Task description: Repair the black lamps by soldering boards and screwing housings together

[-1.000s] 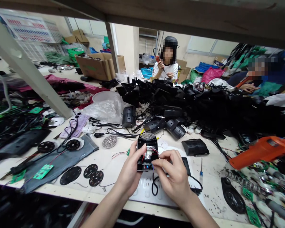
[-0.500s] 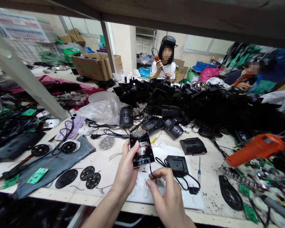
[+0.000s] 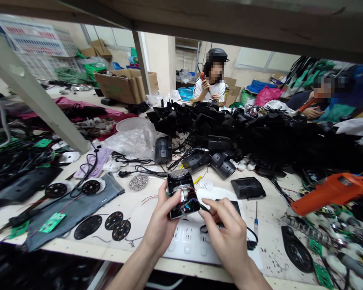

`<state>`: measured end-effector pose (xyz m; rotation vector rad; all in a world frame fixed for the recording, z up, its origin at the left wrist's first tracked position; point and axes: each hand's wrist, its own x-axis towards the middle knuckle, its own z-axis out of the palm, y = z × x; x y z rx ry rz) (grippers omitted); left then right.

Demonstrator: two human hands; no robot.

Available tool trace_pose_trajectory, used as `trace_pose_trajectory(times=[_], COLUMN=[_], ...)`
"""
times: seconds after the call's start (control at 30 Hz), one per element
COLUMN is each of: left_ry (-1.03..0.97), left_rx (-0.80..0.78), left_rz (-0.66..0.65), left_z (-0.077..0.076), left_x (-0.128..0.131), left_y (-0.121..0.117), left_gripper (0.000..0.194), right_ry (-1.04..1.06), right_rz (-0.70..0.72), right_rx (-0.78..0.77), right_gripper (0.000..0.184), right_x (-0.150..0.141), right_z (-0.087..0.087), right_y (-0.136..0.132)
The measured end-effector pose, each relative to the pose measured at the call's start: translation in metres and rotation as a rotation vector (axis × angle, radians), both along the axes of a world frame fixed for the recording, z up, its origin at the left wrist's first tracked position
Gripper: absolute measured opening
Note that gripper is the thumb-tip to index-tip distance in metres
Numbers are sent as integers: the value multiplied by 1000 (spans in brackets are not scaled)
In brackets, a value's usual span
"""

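My left hand [image 3: 161, 220] is closed round the edge of an open black housing [image 3: 173, 207], thumb on top. Inside show red wires, shiny round parts and a small board at the lower end. From that end a black cable [image 3: 202, 207] runs to my right hand [image 3: 226, 231], whose thumb and forefinger close on it. The cable's further run is partly hidden by that hand. Beneath both hands lies a white power strip [image 3: 186, 241]. Behind my right fingers, a black box-shaped part [image 3: 235, 205] is partly covered.
An orange power tool [image 3: 329, 195] and a blue-handled screwdriver [image 3: 256, 223] lie to the right. A dish of screws [image 3: 138, 182] and black discs [image 3: 88, 226] are left. Black housings pile up [image 3: 245, 129] at the back. A shelf [image 3: 230, 24] hangs overhead. A co-worker [image 3: 210, 88] sits opposite.
My right hand has moved up and right, nearer the housing's lower end, bringing the cable with it. The housing has tilted slightly in my left hand. The view has shifted a little.
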<state>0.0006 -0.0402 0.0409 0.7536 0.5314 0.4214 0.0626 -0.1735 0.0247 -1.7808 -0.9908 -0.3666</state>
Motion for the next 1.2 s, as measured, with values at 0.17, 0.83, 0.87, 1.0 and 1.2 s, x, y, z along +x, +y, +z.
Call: trace_pose_trajectory(times=[0.17,0.83,0.87,1.0,1.2], left_ry=[2,36,42,57,76], left_rx=[26,81,93,155,211], left_rz=[22,119,120,78,78], left_z=[1,0,0,-2,-5], left_x=[-2,3,4,3,0], left_y=[3,5,4,-3,-9], left_gripper=[79,88,88,88,89], right_ry=[-28,10,-22,-99,-150], right_rz=[84,86,60,-38,-55], right_rx=[2,-122,-97,-22,-181], right_gripper=[16,10,12,16,16], right_x=[-5,-1,-1,7,14], right_z=[2,6,6,1,-6], right_y=[-3,-8,-7,0,8])
